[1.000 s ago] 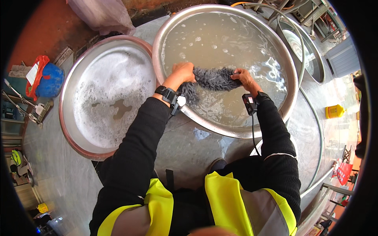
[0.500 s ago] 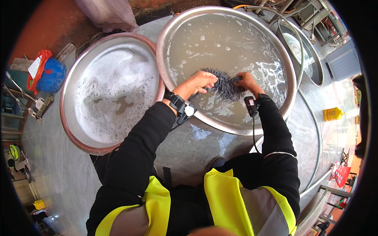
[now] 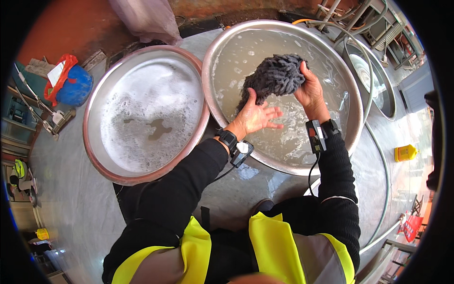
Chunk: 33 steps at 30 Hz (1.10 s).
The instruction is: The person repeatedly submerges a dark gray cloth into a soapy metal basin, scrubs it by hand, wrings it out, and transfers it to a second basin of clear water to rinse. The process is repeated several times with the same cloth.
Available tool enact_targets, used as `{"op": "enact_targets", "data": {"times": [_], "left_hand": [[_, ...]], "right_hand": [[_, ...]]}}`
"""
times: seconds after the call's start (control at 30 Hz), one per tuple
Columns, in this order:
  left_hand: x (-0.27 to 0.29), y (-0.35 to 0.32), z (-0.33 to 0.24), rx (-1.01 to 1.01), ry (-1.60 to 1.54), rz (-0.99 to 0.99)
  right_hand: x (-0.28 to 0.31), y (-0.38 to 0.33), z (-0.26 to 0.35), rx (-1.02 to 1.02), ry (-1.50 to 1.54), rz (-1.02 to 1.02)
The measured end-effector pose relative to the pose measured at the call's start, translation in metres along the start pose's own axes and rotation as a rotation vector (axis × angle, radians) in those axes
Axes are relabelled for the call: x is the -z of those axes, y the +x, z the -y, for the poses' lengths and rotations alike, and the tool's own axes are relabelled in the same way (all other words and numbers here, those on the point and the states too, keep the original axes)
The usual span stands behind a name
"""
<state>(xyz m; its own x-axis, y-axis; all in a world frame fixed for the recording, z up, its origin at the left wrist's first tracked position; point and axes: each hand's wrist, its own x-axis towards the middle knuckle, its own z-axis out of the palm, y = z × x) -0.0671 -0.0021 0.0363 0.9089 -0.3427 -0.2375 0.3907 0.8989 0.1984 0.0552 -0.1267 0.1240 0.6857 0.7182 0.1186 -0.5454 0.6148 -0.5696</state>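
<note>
A wet, grey concrete floor (image 3: pixel 71 199) carries two wide metal basins side by side, rims touching: the left basin (image 3: pixel 142 175) holds foamy water, the right basin (image 3: pixel 352 137) cloudy water. A yellow bottle (image 3: pixel 405 153) stands to the right, and a blue bucket (image 3: pixel 75 87) at far left.

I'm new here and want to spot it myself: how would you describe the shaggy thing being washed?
Find the two big round metal basins; take the right basin, holding cloudy water. Above its water, both hands lift a dark grey, shaggy, noodle-textured mop head, the right hand gripping its side and the left hand open beneath it. It is the only fuzzy dark thing here; the left basin holds only suds.
</note>
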Motion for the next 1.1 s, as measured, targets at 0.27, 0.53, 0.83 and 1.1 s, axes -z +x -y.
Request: {"op": "enact_targets", "data": {"times": [0.27,0.53,0.83,1.1], "left_hand": [[-0.008,0.000,-0.060,-0.609,-0.059,0.083],[0.015,0.014,-0.067,-0.639,-0.190,-0.302],[0.045,0.054,-0.014,-0.576,-0.270,-0.092],[0.034,0.059,0.014,-0.548,0.020,-0.427]], "right_hand": [[0.038,-0.018,-0.015,-0.138,0.129,-0.076],[0.023,-0.017,-0.052,-0.131,-0.120,-0.075],[0.032,-0.012,-0.111,0.192,-1.222,-0.034],[0.077,0.010,-0.106,0.321,-1.629,-0.339]]}}
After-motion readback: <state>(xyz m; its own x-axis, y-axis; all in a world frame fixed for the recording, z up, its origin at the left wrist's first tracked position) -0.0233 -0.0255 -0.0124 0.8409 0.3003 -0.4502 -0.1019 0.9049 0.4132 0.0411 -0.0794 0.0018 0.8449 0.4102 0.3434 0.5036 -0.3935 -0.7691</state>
